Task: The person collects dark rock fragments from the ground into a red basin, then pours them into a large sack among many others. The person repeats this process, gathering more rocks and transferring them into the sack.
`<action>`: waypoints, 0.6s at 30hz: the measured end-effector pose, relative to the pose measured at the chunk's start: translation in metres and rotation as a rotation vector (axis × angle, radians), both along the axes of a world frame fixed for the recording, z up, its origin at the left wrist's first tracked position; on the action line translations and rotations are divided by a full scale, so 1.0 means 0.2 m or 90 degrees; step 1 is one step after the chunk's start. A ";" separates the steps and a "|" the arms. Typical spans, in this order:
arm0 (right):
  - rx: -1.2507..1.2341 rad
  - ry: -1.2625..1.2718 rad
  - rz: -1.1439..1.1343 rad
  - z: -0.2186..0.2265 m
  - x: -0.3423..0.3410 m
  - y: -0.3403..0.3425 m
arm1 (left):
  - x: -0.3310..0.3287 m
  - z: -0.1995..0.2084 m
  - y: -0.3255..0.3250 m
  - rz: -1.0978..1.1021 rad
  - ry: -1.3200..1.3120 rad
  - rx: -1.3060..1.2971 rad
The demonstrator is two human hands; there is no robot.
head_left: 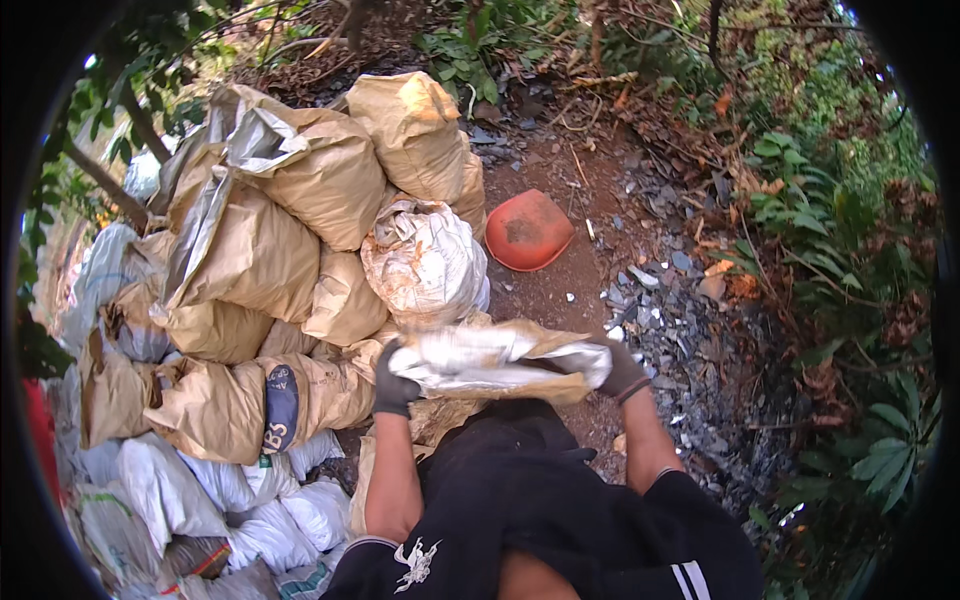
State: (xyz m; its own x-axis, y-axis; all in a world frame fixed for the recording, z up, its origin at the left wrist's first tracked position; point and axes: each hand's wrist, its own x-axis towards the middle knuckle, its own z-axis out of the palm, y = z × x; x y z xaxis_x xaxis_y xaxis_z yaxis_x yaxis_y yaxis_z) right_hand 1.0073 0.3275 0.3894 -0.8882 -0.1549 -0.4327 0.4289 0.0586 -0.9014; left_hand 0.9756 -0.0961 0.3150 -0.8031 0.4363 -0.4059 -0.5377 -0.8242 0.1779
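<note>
Between my two gloved hands is a brown paper sack (pixel 500 355) with a silvery-white lining, its wide mouth spread and blurred by motion. My left hand (pixel 396 380), in a dark glove, grips the left end of the rim. The right end of the rim is in my right hand (pixel 622 370), gloved the same way. A stained white sack (pixel 425 258), bulging full, stands just beyond my left hand. Farther off on the bare soil lies an orange-red scoop or basin (pixel 528 231), dusty on its surface.
Full brown sacks (pixel 305 175) are piled at the left, with white sacks (pixel 265 510) stacked nearer me. Dark stone chips (pixel 680 340) cover the ground at the right, bordered by green plants (pixel 810 210). Branches (pixel 105 185) reach in at the upper left.
</note>
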 end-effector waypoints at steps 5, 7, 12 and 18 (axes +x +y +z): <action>0.451 0.168 -0.016 0.05 0.04 0.15 | 0.12 -0.04 -0.03 0.156 -0.056 -0.085; 0.490 0.146 -0.033 0.10 0.06 0.17 | 0.11 0.10 0.05 0.118 -0.037 -0.050; -0.296 -0.002 -0.289 0.25 0.11 0.21 | 0.17 0.05 0.01 -0.317 0.271 -0.771; 0.582 0.010 -0.017 0.31 0.31 0.04 | 0.24 0.00 0.14 -0.320 0.446 -1.244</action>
State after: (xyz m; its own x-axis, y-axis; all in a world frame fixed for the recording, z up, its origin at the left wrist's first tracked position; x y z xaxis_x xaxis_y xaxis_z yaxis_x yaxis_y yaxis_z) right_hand 1.0691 0.3357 0.4513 -0.8932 0.2626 -0.3651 0.4285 0.7431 -0.5140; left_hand 1.0240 -0.0681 0.3145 -0.9630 0.1030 -0.2491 -0.0786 0.7767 0.6250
